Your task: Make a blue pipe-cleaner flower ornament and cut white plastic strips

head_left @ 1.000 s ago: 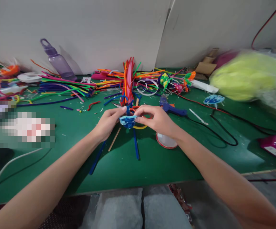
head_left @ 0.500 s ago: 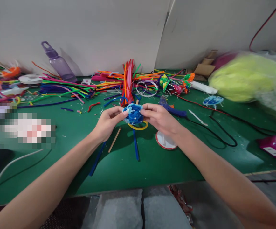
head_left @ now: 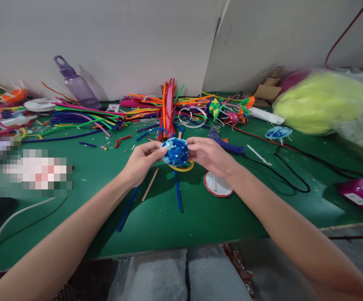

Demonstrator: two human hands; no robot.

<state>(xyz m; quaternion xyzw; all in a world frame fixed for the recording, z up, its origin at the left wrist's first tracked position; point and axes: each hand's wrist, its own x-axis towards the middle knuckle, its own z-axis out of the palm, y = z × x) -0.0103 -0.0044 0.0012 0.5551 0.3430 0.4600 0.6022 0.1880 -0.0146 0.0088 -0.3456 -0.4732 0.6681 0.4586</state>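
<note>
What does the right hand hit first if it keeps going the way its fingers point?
The right hand points left, and its fingertips already touch the blue pipe-cleaner piece. Straight beyond that piece is the left hand, which grips its other side. Depth looks about level, so probably nothing else is between.

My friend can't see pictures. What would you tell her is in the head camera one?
Two bare hands, the left hand and the right hand, hold a round blue pipe-cleaner piece with pale dots between their fingertips above a green table. Behind it lie heaps of colourful pipe cleaners, a purple bottle and a blue glue gun.
</note>
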